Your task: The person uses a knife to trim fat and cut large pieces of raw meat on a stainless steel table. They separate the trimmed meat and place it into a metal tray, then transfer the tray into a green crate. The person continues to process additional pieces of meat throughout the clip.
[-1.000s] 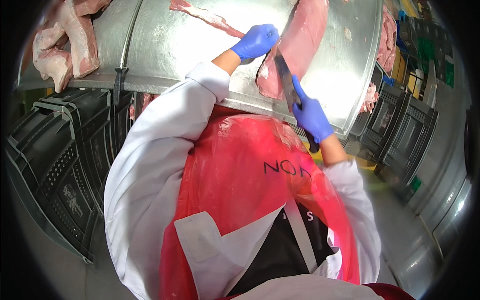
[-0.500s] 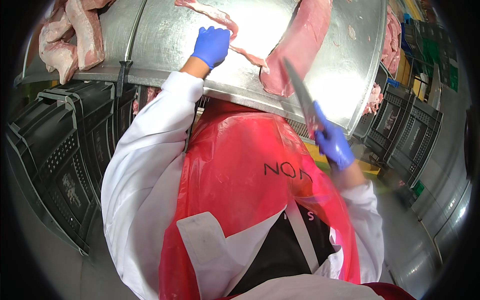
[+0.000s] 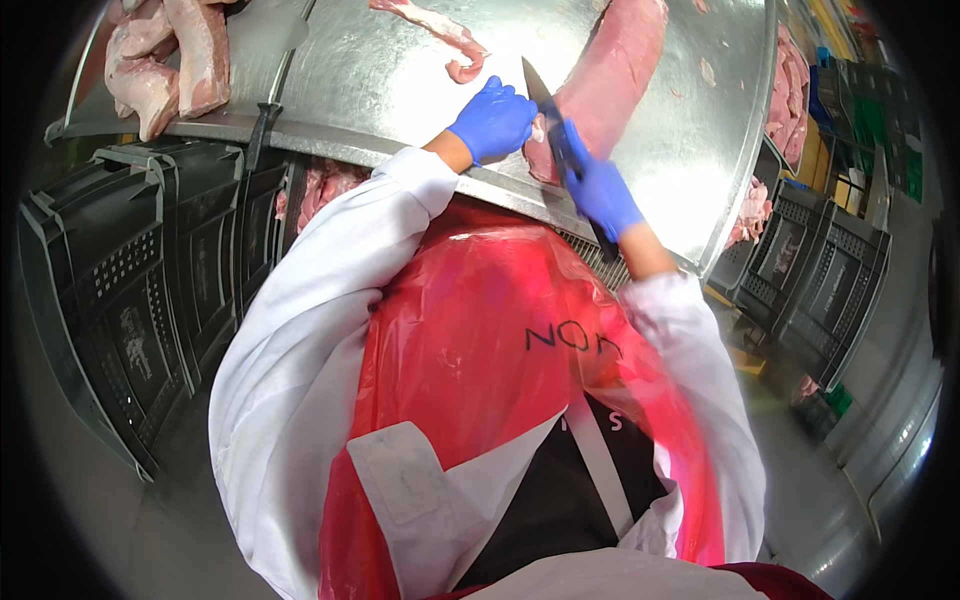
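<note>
Lying on metal table [image 3: 690, 150]: long, smooth, pale-pink meat piece [image 3: 612, 78].

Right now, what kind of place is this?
Probably a butchery workroom: a long pink piece of raw meat lies on a shiny metal table, the blue-gloved right hand holds a pointed metal knife, and dark plastic crates stand nearby.

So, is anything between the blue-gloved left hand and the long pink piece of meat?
At the near left edge of the meat, nothing visible: the left hand is right there, contact unclear. Slightly farther up, the black-handled steel knife in the blue-gloved right hand slants between them in this view.
</note>
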Demonstrator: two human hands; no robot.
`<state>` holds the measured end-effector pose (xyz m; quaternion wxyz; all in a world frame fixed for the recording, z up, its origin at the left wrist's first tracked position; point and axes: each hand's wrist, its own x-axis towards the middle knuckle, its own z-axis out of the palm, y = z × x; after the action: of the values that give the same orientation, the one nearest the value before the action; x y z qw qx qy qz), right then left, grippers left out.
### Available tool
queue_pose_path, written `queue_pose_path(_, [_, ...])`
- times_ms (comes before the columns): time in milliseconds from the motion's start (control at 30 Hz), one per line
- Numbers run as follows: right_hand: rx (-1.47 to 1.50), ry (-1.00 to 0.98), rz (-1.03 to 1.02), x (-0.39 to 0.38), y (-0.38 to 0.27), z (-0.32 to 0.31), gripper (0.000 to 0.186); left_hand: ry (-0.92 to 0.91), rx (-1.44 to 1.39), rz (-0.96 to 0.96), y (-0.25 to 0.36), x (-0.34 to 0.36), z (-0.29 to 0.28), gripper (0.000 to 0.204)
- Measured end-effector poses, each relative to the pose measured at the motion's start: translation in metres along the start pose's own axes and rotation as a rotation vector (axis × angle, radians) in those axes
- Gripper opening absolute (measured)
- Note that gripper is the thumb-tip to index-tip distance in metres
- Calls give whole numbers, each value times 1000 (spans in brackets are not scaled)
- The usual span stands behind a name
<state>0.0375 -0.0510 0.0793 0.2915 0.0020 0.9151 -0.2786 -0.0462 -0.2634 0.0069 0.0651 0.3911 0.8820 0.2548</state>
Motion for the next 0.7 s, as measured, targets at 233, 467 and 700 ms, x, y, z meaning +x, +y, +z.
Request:
queue_pose_path(233, [252,-294,133,-50,-15,-38,72,27,-1,21,42,-9,-40,11])
queue_pose_path(467, [306,-220,20,-107,46,-50,74,501,182,-224,-60,13,-87,19])
queue_pose_path(700, [531,140,137,-111,134,-80,76,256,121,-198,-82,-12,13,14])
